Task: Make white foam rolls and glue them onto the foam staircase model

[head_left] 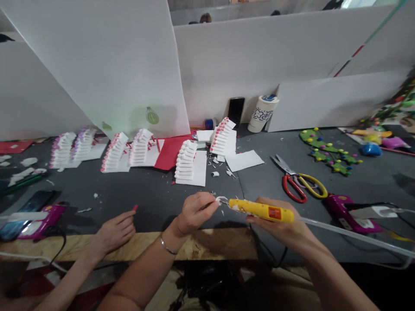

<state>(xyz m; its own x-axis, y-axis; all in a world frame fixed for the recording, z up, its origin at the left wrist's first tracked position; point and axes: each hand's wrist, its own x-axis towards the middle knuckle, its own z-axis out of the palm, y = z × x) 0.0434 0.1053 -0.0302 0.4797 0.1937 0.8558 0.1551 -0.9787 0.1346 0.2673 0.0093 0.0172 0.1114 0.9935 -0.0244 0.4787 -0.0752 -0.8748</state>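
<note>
My right hand (272, 216) is closed around a yellow hot glue gun (251, 208), with a long translucent glue stick (343, 235) running out of its back. The metal nozzle points left at my left hand (197, 211), which wears a bracelet. Between its thumb and fingertips it pinches a small curled white piece (221, 198), right at the nozzle. Whether the two touch, I cannot tell. Just beyond stand rows of white sticks with rounded ends (185, 162) on a white card (200, 172), and a similar set with pink tips (222, 136).
At left, a co-worker's hand (118, 229) rests by the table edge with a small red piece (135, 208). Scissors (296, 179), a purple power strip (352, 214), a cup (263, 113) and a phone (236, 110) lie or stand around. White scraps (215, 174) litter the grey table.
</note>
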